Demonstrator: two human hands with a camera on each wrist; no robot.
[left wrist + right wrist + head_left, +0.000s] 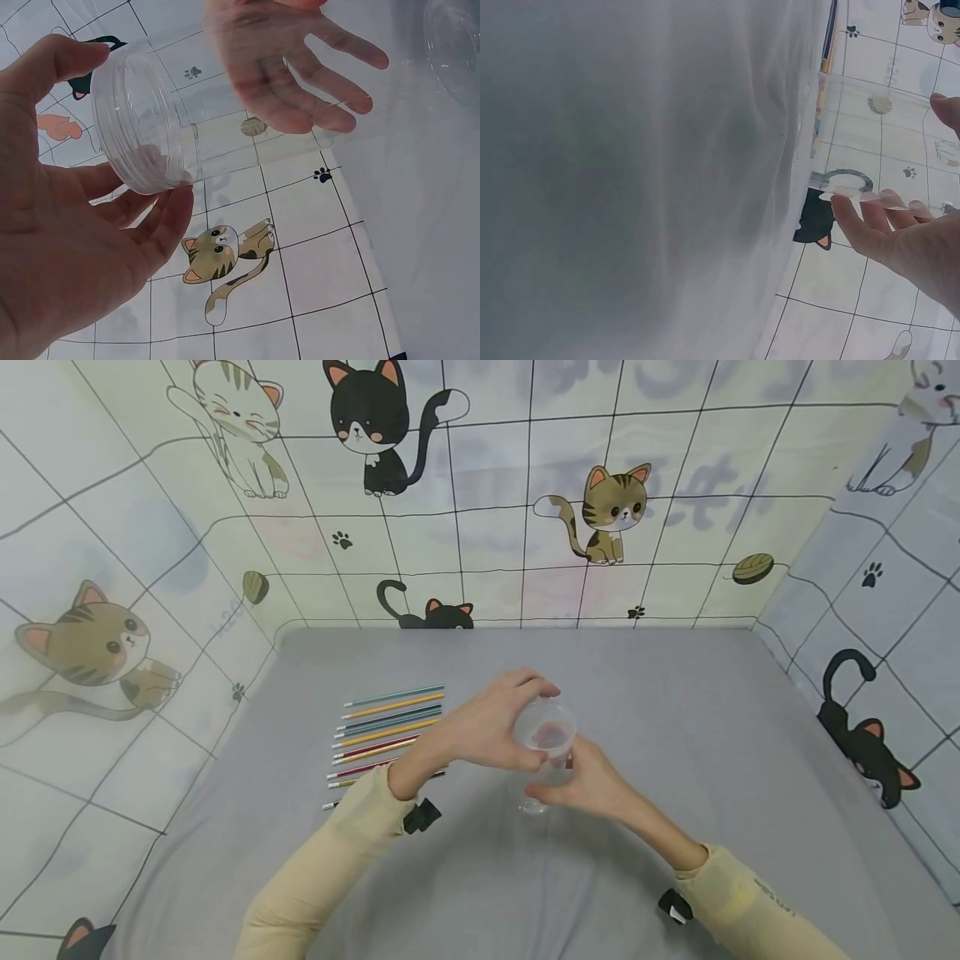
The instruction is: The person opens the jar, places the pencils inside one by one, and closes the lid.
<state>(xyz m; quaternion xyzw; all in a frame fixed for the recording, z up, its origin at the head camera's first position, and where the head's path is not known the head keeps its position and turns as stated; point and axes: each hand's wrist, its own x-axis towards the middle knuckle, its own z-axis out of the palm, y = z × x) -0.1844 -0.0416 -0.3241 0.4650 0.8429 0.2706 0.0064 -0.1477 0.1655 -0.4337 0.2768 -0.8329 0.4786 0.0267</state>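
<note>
A clear plastic jar (531, 804) stands upright near the middle of the grey cloth. My left hand (495, 722) grips the jar's round transparent lid (547, 724) from above, thumb on the near side. In the left wrist view the left hand (82, 232) curls its fingers and thumb around that lid (139, 112). Lower down, my right hand (592, 782) holds the jar's body from the right. The right wrist view has the right hand (915, 251) curved about the see-through jar wall (885, 131), partly cut off by the frame.
Several pencils (390, 721), teal, yellow, dark and red, lie in a row on the grey cloth (675, 710), left of the jar and partly behind the left forearm. Cat-patterned sheets (495, 468) rise at the back and both sides. Black pieces (422, 816) hang at both wrists.
</note>
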